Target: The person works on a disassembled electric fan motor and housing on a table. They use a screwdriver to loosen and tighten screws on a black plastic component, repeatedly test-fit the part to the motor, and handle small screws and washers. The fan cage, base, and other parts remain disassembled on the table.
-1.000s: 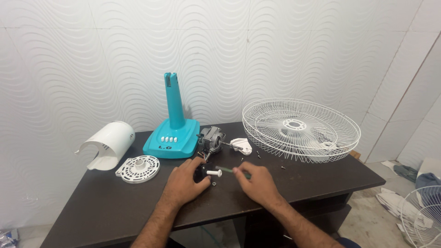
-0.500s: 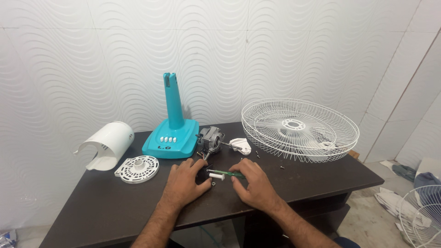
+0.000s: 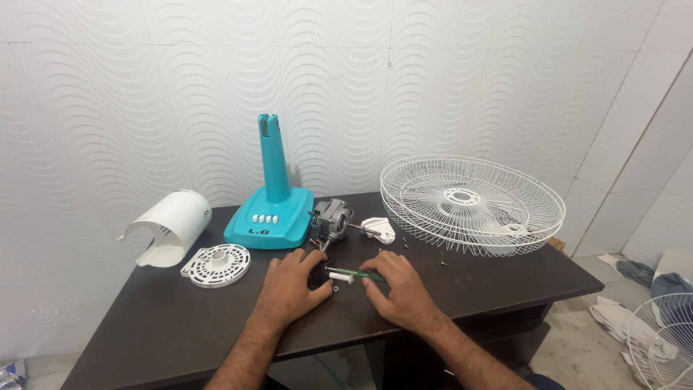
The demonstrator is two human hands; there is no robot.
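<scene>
My left hand [image 3: 291, 287] lies on the dark table [image 3: 180, 325], its fingers over a small black part beside a white plastic pin [image 3: 341, 277]. My right hand [image 3: 399, 289] pinches a green-handled screwdriver [image 3: 355, 274] that lies flat on the table, its tip pointing toward my left hand. A grey fan motor [image 3: 331, 219] with a shaft sits just behind both hands. Small screws lie scattered near it.
A teal fan base [image 3: 271, 217] with an upright column stands at the back. A white motor cover [image 3: 171, 226] and a round white vented plate [image 3: 216, 264] lie to the left. A white wire fan guard [image 3: 471, 203] rests at right; another guard [image 3: 660, 339] sits on the floor.
My right hand has slid left and closed on the green screwdriver, which now lies between my hands. My left hand has stayed over the black part.
</scene>
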